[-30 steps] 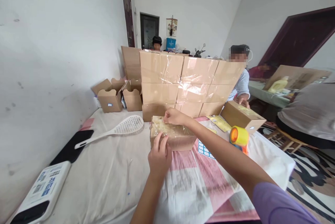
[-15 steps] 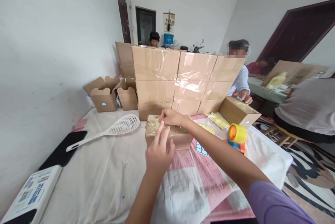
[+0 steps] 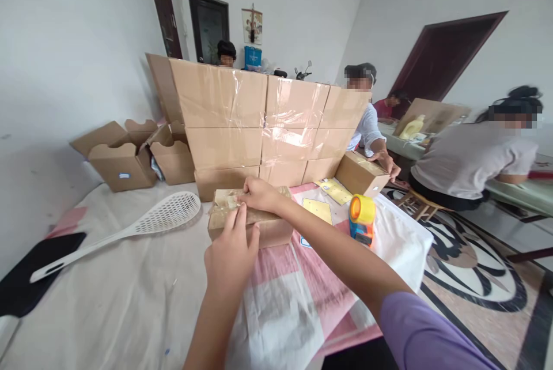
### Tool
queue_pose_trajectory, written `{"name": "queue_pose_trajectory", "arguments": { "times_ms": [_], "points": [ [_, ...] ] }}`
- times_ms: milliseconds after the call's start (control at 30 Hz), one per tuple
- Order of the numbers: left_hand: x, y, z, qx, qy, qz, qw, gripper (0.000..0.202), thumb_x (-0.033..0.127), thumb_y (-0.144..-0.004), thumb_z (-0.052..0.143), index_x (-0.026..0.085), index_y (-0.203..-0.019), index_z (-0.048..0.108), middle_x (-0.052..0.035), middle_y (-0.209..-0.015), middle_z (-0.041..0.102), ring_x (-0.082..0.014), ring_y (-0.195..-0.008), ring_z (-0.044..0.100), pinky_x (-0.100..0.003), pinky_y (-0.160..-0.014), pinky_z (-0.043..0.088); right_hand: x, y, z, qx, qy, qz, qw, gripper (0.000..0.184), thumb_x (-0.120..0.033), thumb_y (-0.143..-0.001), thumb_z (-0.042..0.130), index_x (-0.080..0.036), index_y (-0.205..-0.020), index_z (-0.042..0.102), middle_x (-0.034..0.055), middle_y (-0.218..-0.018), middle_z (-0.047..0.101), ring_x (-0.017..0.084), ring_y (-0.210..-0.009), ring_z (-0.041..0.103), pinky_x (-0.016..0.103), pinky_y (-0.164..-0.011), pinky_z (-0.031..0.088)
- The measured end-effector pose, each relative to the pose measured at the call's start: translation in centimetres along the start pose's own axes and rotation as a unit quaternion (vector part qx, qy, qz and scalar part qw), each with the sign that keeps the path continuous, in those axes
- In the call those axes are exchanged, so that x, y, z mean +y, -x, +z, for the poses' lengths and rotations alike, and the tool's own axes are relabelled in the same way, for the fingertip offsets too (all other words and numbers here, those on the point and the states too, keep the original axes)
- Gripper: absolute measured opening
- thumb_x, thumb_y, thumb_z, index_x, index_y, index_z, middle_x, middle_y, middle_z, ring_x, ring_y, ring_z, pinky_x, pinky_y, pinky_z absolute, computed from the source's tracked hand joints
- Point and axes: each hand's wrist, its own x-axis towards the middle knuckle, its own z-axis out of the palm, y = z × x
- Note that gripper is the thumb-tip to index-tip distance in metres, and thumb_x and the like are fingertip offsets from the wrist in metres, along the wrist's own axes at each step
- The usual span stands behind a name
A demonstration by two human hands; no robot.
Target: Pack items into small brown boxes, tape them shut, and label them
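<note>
The box (image 3: 268, 233) is lying on the counter (image 3: 129, 289), seemingly being sealed. The left hand (image 3: 231, 252) is pressing its near edge, fingers open; the right hand (image 3: 259, 194) is curling on top, grip unclear. Smoothing is calling for even pressure.

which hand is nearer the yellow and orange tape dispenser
Right. The right hand rests atop the brown cardboard box, left of the tape dispenser; the left hand presses the box's near side, farther off.
</note>
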Motion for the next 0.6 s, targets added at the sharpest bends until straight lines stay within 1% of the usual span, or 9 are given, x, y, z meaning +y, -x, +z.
{"name": "queue_pose_trajectory", "arguments": {
  "times_ms": [100, 200, 267, 333, 367, 400, 467, 533, 600],
  "points": [
    [-0.1, 0.1, 0.0, 0.018, -0.014, 0.009, 1.000, 0.054, 0.047, -0.096, 0.038, 0.024, -0.141, 0.057, -0.0108, -0.150, 0.053, -0.0235, -0.071, 0.068, -0.034, -0.053, 0.049, -0.3, 0.8, 0.0, -0.008, -0.004, -0.012, 1.000, 0.026, -0.039, -0.085, 0.067, -0.018, -0.087, 0.051, 0.0014, -0.090, 0.060, 0.014, -0.079, 0.054, 0.025, -0.068, 0.040],
    [-0.4, 0.1, -0.1, 0.023, -0.030, 0.008, 0.999, 0.051, 0.051, -0.094, 0.041, 0.027, -0.135, 0.061, -0.0113, -0.148, 0.054, -0.0243, -0.069, 0.067, -0.034, -0.051, 0.048, -1.1, 1.4, -0.5, -0.022, 0.012, -0.006, 1.000, 0.028, -0.040, -0.087, 0.064, -0.019, -0.099, 0.051, 0.0046, -0.099, 0.064, 0.018, -0.086, 0.059, 0.028, -0.073, 0.043],
    [-0.6, 0.0, -0.1, 0.012, -0.038, 0.006, 0.999, 0.050, 0.053, -0.094, 0.042, 0.030, -0.133, 0.062, -0.0094, -0.147, 0.056, -0.0261, -0.070, 0.067, -0.036, -0.053, 0.050, -1.3, 1.4, -1.4, -0.030, 0.050, 0.032, 0.998, 0.037, -0.048, -0.084, 0.066, -0.019, -0.103, 0.052, 0.0093, -0.107, 0.066, 0.025, -0.097, 0.062, 0.036, -0.083, 0.046],
    [-0.8, -0.2, -0.1, 0.001, -0.039, 0.002, 0.999, 0.053, 0.054, -0.093, 0.041, 0.032, -0.139, 0.058, -0.0088, -0.147, 0.057, -0.0271, -0.070, 0.067, -0.037, -0.054, 0.050, -0.4, 1.1, -2.8, -0.035, 0.085, 0.091, 0.992, 0.048, -0.056, -0.078, 0.071, -0.019, -0.104, 0.056, 0.0131, -0.112, 0.068, 0.032, -0.107, 0.061, 0.044, -0.093, 0.044],
    [-0.8, -0.3, -0.1, -0.003, -0.037, -0.002, 0.999, 0.057, 0.055, -0.093, 0.040, 0.032, -0.143, 0.053, -0.0090, -0.147, 0.056, -0.0275, -0.070, 0.067, -0.038, -0.054, 0.051, 0.5, 1.0, -3.7, -0.031, 0.092, 0.126, 0.987, 0.051, -0.059, -0.075, 0.073, -0.019, -0.103, 0.058, 0.0132, -0.114, 0.068, 0.033, -0.110, 0.061, 0.045, -0.095, 0.044],
    [-0.8, -0.3, 0.0, -0.008, -0.034, -0.006, 0.999, 0.059, 0.056, -0.093, 0.039, 0.031, -0.147, 0.050, -0.0093, -0.149, 0.055, -0.0280, -0.071, 0.068, -0.039, -0.055, 0.051, 1.8, 1.0, -4.7, -0.021, 0.091, 0.161, 0.983, 0.050, -0.058, -0.073, 0.075, -0.020, -0.102, 0.060, 0.0123, -0.114, 0.069, 0.032, -0.110, 0.062, 0.043, -0.095, 0.045],
    [-0.8, -0.3, 0.1, -0.016, -0.027, -0.015, 0.999, 0.062, 0.056, -0.094, 0.038, 0.030, -0.149, 0.048, -0.0092, -0.151, 0.052, -0.0299, -0.076, 0.069, -0.041, -0.057, 0.052, 5.0, 1.7, -6.5, 0.017, 0.085, 0.230, 0.969, 0.042, -0.053, -0.078, 0.073, -0.021, -0.103, 0.063, 0.0098, -0.114, 0.069, 0.028, -0.108, 0.063, 0.034, -0.091, 0.046],
    [-0.8, -0.2, 0.3, -0.018, -0.025, -0.019, 0.999, 0.061, 0.056, -0.094, 0.039, 0.028, -0.147, 0.050, -0.0085, -0.153, 0.050, -0.0315, -0.081, 0.070, -0.042, -0.059, 0.053, 8.6, 3.7, -7.6, 0.049, 0.093, 0.291, 0.951, 0.032, -0.043, -0.087, 0.063, -0.017, -0.107, 0.064, 0.0131, -0.116, 0.068, 0.027, -0.109, 0.063, 0.033, -0.088, 0.046],
    [-1.0, -0.1, 0.4, -0.016, -0.027, -0.018, 0.999, 0.060, 0.056, -0.093, 0.039, 0.027, -0.145, 0.052, -0.0078, -0.153, 0.049, -0.0317, -0.081, 0.070, -0.041, -0.059, 0.052, 11.6, 7.1, -7.7, 0.060, 0.097, 0.345, 0.932, 0.033, -0.036, -0.089, 0.059, -0.011, -0.110, 0.063, 0.0189, -0.117, 0.067, 0.029, -0.111, 0.062, 0.034, -0.087, 0.046]
  ]
}}
